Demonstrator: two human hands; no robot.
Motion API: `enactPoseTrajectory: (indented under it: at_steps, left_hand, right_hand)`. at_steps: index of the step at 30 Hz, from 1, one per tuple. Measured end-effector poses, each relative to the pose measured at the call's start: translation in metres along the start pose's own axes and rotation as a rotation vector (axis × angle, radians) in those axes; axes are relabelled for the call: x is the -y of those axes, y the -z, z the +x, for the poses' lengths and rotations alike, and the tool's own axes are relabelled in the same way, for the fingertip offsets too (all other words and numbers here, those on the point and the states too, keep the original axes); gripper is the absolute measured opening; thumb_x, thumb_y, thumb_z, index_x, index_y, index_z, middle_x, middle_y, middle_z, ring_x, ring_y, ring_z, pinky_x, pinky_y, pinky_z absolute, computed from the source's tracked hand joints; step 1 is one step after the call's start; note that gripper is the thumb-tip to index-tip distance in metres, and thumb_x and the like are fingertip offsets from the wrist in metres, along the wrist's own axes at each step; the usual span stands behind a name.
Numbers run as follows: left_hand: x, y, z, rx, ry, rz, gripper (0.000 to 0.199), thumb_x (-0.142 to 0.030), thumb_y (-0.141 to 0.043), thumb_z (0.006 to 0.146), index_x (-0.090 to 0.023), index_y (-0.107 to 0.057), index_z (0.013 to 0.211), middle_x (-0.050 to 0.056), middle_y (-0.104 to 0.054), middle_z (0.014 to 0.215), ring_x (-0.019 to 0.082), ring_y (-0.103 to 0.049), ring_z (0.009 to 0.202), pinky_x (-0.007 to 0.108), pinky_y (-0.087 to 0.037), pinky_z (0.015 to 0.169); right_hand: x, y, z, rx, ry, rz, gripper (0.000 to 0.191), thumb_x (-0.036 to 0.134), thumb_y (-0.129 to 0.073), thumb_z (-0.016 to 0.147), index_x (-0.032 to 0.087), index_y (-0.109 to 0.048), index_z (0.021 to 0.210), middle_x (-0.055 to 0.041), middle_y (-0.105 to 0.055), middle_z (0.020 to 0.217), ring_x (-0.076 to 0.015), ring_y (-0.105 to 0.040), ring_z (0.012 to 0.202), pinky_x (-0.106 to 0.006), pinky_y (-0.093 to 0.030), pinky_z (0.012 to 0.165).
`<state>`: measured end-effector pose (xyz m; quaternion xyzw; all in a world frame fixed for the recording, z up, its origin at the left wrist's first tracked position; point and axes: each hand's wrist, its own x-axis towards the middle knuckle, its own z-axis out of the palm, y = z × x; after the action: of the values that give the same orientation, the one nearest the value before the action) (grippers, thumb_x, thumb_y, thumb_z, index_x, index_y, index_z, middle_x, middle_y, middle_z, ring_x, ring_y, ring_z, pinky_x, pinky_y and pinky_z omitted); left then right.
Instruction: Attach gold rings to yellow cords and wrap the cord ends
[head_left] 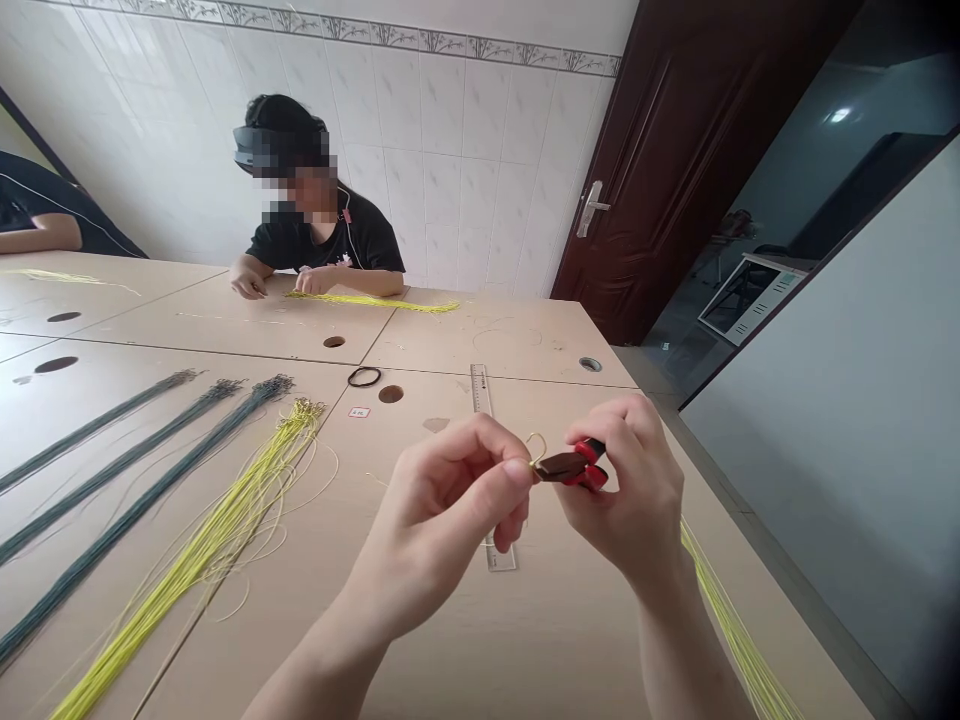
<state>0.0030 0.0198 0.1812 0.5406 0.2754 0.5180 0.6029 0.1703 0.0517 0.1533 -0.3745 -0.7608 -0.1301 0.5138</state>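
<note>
Left hand, nearest, pinches gold wire hook against tips of red-handled pliers, gripped in right hand, above table, lower center-right (tight pinch steadies small piece).

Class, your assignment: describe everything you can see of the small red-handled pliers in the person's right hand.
The small pliers have dark, tapering jaws that look like metal, and glossy red handle grips, perhaps plastic. They lie roughly level in the person's right hand, whose fingers wrap the handles and hide much of them. The jaws point toward the left hand, and their tips meet a thin gold-coloured wire loop held there. The pliers are raised above the table, touching only the right hand and the wire.
</note>
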Motion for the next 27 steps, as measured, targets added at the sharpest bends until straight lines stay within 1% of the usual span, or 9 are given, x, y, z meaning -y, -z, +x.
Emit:
enactPoseTrajectory:
  at_steps: [7, 13, 17, 19, 21, 22, 24, 26, 27]
  left_hand:
    - [0.000, 0.000, -0.001, 0.024, -0.020, -0.005, 0.017, -0.027, -0.054, 0.087, -0.020, -0.053, 0.071, -0.004, -0.048, 0.056, 0.009, -0.042, 0.051, 0.022, -0.032, 0.049]
    - [0.001, 0.001, 0.000, 0.009, -0.028, 0.011, 0.016, -0.029, -0.054, 0.086, -0.020, -0.054, 0.072, -0.004, -0.047, 0.056, 0.009, -0.040, 0.051, 0.023, -0.029, 0.047]
    - [0.000, 0.000, -0.001, 0.017, -0.017, 0.036, 0.017, -0.029, -0.053, 0.087, -0.021, -0.053, 0.073, -0.004, -0.045, 0.057, 0.010, -0.038, 0.052, 0.025, -0.027, 0.049]
    - [-0.001, -0.001, -0.002, 0.015, -0.044, 0.110, 0.018, -0.030, -0.050, 0.088, -0.021, -0.052, 0.073, -0.003, -0.044, 0.059, 0.012, -0.037, 0.055, 0.026, -0.029, 0.051]
    - [0.001, -0.001, -0.003, -0.011, -0.166, 0.330, 0.018, -0.025, -0.047, 0.089, -0.020, -0.053, 0.072, -0.002, -0.043, 0.060, 0.013, -0.038, 0.057, 0.028, -0.031, 0.054]
    - [0.003, -0.001, -0.003, -0.056, -0.287, 0.496, 0.017, -0.021, -0.047, 0.088, -0.020, -0.054, 0.072, -0.001, -0.043, 0.061, 0.014, -0.039, 0.059, 0.029, -0.033, 0.056]
    - [0.008, -0.001, -0.004, -0.178, -0.612, 0.845, 0.013, -0.014, -0.051, 0.081, -0.021, -0.057, 0.071, 0.002, -0.047, 0.067, 0.017, -0.045, 0.068, 0.033, -0.037, 0.064]
    - [0.012, -0.002, -0.008, -0.271, -0.944, 1.051, 0.011, -0.014, -0.055, 0.075, -0.023, -0.056, 0.070, 0.005, -0.055, 0.079, 0.023, -0.050, 0.083, 0.039, -0.038, 0.076]
    - [0.014, -0.003, -0.011, -0.266, -1.022, 1.098, 0.010, -0.017, -0.055, 0.075, -0.024, -0.054, 0.068, 0.004, -0.060, 0.082, 0.025, -0.051, 0.089, 0.042, -0.037, 0.081]
  right_hand:
    - [0.000, 0.003, 0.000, 0.013, 0.006, -0.037, 0.025, 0.001, -0.059, 0.065, 0.020, -0.046, 0.073, -0.0010, -0.044, 0.071, -0.0149, -0.042, 0.066, -0.028, -0.039, 0.056]
    - [0.000, 0.003, 0.000, 0.050, 0.009, -0.036, 0.021, 0.004, -0.060, 0.070, 0.020, -0.046, 0.072, -0.0004, -0.044, 0.068, -0.0138, -0.042, 0.063, -0.027, -0.035, 0.053]
    - [0.003, 0.003, 0.000, 0.104, 0.004, 0.038, 0.019, 0.005, -0.058, 0.072, 0.019, -0.046, 0.072, 0.0007, -0.044, 0.065, -0.0128, -0.040, 0.060, -0.026, -0.033, 0.053]
    - [0.006, 0.003, 0.001, 0.169, -0.039, 0.133, 0.019, 0.005, -0.057, 0.073, 0.019, -0.045, 0.070, 0.0020, -0.042, 0.063, -0.0118, -0.038, 0.059, -0.025, -0.031, 0.052]
    - [0.009, 0.002, 0.001, 0.244, -0.117, 0.274, 0.021, 0.005, -0.055, 0.073, 0.020, -0.041, 0.067, 0.0036, -0.039, 0.061, -0.0104, -0.036, 0.056, -0.024, -0.029, 0.050]
    - [0.011, 0.002, 0.000, 0.279, -0.163, 0.345, 0.021, 0.005, -0.053, 0.072, 0.020, -0.040, 0.066, 0.0041, -0.038, 0.061, -0.0100, -0.036, 0.055, -0.023, -0.029, 0.049]
    - [0.013, 0.002, -0.001, 0.320, -0.247, 0.445, 0.018, 0.007, -0.051, 0.071, 0.020, -0.040, 0.066, 0.0042, -0.039, 0.062, -0.0099, -0.037, 0.054, -0.023, -0.029, 0.048]
    - [0.014, 0.001, -0.003, 0.333, -0.302, 0.471, 0.014, 0.009, -0.048, 0.071, 0.021, -0.041, 0.068, 0.0036, -0.042, 0.063, -0.0107, -0.039, 0.055, -0.024, -0.030, 0.048]
    - [0.014, 0.001, -0.004, 0.335, -0.317, 0.469, 0.014, 0.009, -0.047, 0.071, 0.021, -0.041, 0.069, 0.0035, -0.042, 0.062, -0.0109, -0.039, 0.055, -0.024, -0.030, 0.047]
